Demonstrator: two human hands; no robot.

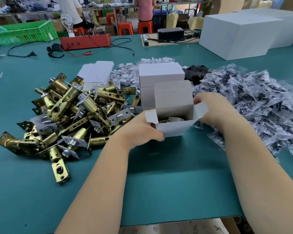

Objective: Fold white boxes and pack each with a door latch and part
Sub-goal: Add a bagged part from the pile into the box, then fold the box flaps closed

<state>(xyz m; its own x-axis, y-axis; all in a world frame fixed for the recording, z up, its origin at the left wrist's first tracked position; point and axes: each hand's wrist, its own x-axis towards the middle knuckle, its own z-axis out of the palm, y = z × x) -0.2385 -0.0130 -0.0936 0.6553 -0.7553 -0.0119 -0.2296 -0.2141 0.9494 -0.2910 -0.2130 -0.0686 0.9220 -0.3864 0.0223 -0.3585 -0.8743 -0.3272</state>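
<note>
Left hand [142, 128] grips the small white box [173, 115] at its near left corner, fingers curled round the wall under the left side flap. Right hand [213, 108] is at the box's right side, fingers pinching the right flap. The box stands upright on the teal bench [159, 183], top open, tall back flap up. Down inside, between the two sets of fingers, a brass door latch [163, 121] shows, with a white part beside it. Just beyond the fingers, closed white boxes [161, 73] sit stacked. Left of the left fingers, a big heap of brass latches [71, 115]; behind it, flat box blanks [95, 73] and a scatter of small white pieces [125, 76]. Right of the right fingers, a pile of clear bags [260, 102] holding dark parts. Farther off, a large white carton [240, 32].
</note>
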